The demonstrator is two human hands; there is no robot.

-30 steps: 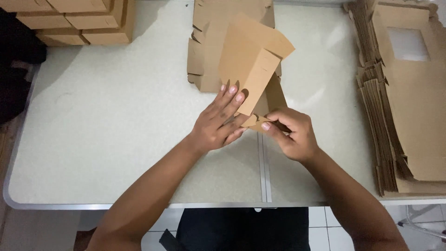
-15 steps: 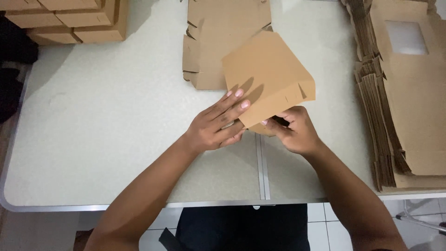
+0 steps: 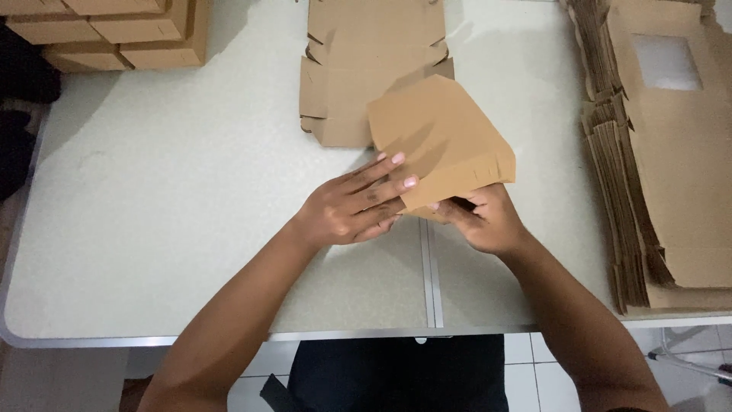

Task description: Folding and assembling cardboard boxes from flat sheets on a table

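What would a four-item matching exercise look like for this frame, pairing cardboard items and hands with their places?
Things:
1. half-folded box
2. flat blank
3. stack of flat blanks
4. assembled boxes

Places:
A. table's far left corner
B. along the table's right edge, top sheet with a clear window
C. held between left hand and right hand
D. lying flat at the far middle, partly under the held piece

Pairs: 1-C, 2-D, 3-B, 4-A
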